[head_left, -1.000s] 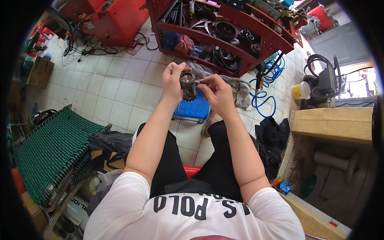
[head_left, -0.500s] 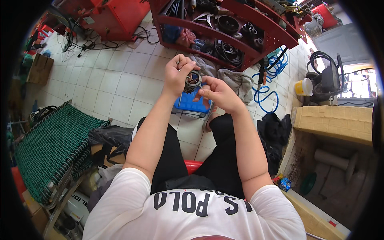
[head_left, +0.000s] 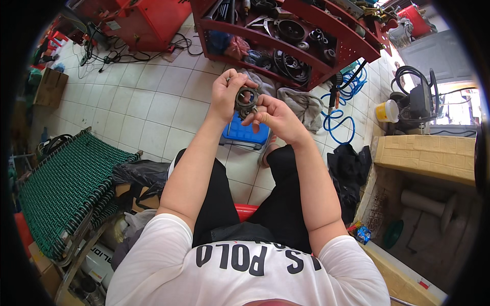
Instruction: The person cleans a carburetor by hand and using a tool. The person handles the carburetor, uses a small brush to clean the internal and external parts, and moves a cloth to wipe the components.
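Note:
A dark, ring-shaped metal part [head_left: 246,106] with a wide hole through it is held up between both hands, above a blue plastic case or stool [head_left: 247,133]. My left hand [head_left: 227,93] grips its upper left side, thumb and fingers closed round the rim. From the right, my right hand [head_left: 275,116] pinches its lower right edge, where a small light-coloured piece shows by the fingertips. Whether that piece belongs to the ring I cannot tell.
Ahead stands a red tool trolley [head_left: 316,64] loaded with metal parts. Grey rags [head_left: 303,107] and a coiled blue hose [head_left: 339,122] lie on the tiled floor. To the left is a green woven folding bed [head_left: 71,188]; a yellow-edged basin [head_left: 429,158] is at right.
The ring has turned slightly in my hands, its lower side now facing more toward my right fingers. My right fingers have moved a little left, closing onto its lower edge.

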The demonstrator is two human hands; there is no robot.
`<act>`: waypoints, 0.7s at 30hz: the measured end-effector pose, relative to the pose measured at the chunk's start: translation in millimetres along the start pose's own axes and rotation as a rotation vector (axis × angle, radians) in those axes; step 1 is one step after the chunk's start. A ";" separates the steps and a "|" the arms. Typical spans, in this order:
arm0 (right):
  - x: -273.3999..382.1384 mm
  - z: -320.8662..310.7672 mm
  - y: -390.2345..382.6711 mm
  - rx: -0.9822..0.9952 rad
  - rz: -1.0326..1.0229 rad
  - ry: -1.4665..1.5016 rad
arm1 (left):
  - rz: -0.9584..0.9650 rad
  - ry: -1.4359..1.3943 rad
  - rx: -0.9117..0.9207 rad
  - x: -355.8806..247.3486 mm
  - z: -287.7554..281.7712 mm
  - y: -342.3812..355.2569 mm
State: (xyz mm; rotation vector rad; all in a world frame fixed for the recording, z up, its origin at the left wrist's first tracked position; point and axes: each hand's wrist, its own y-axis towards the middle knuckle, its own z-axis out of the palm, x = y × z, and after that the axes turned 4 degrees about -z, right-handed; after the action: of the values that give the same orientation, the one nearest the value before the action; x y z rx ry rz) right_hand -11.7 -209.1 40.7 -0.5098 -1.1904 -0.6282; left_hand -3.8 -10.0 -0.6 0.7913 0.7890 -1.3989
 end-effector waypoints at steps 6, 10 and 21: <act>-10.5 -7.8 0.3 -0.105 -0.059 -0.065 | 0.071 -0.009 -0.219 5.3 7.2 7.3; -6.1 -6.3 2.0 -0.247 -0.059 -0.390 | 0.147 0.130 -0.232 5.2 -13.9 13.6; 7.5 -3.5 -1.1 -0.435 -0.151 -0.822 | 0.016 0.411 -0.233 -3.6 1.6 9.3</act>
State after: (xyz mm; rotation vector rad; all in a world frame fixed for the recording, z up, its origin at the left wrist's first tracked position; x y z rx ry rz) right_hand -8.3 -213.6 46.8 -1.1206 -1.8859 -0.8484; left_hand 5.5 -9.3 3.4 0.9102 1.2355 -1.1159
